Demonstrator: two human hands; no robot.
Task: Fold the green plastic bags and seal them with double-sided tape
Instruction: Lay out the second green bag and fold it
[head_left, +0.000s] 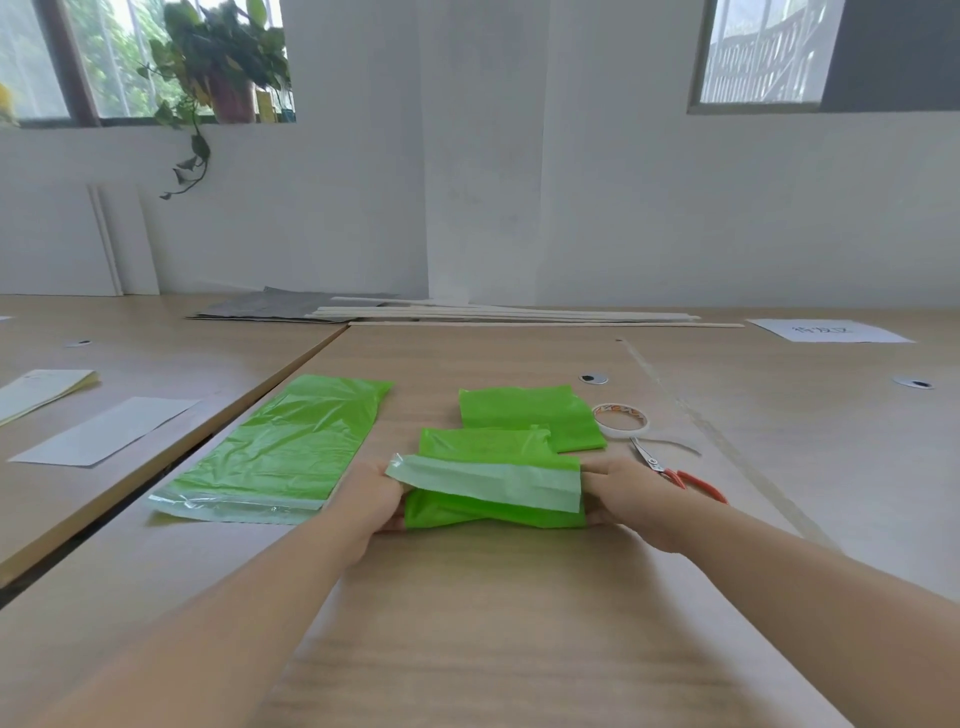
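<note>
Wooden table (493, 649), light grain, white-walled room.
Near centre: left hand (371, 499) and right hand (631, 499), fingers clamped on the ends of a part-folded green bag (488, 512); flat green bag (280, 447) left; scissors (675, 473), tape roll (621, 418) right; far: wall (467, 182), window (763, 52), potted plant (223, 57).

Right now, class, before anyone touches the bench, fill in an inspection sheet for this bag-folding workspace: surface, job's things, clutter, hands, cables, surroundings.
Surface: wooden table, with another top butted against its left side.
Job's things: half-folded green bag held at both ends; folded bag behind it; flat bag to its left; tape roll and scissors to its right.
Clutter: white papers on the left; labelled sheet far right; wooden strips and grey sheets by the wall.
Hands: left hand grips the bag's left end; right hand grips its right end.
Cables: nothing seen.
Surroundings: white wall, windows, potted plant on the left sill.
</note>
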